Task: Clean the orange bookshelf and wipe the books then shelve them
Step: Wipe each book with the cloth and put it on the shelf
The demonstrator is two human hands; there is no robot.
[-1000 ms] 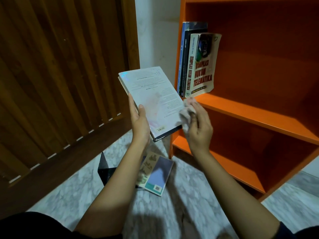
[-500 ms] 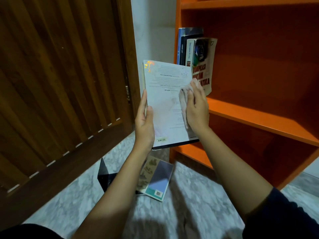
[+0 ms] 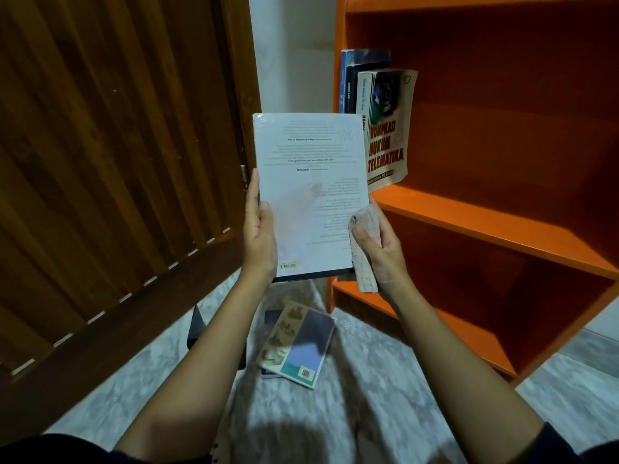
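Note:
A white book (image 3: pixel 311 182) stands upright in front of me, its back cover facing me. My left hand (image 3: pixel 259 236) grips its left edge. My right hand (image 3: pixel 382 249) holds a pale checked cloth (image 3: pixel 365 249) against the book's lower right edge. The orange bookshelf (image 3: pixel 469 212) rises to the right. Three books (image 3: pixel 382 128) lean on its middle shelf at the far left, the outermost titled "Kompilasi Hukum Telematika".
A brown slatted wooden door (image 3: pixel 117 162) fills the left. On the marble floor (image 3: pixel 368 396) below the hands lie a grey-and-cream book (image 3: pixel 298 343) over a darker one, beside a black bookend (image 3: pixel 197 329). The lower shelves hold nothing.
My right hand with the cloth has slid down the cover from its upper middle to the lower right edge. The book stays upright in my left hand.

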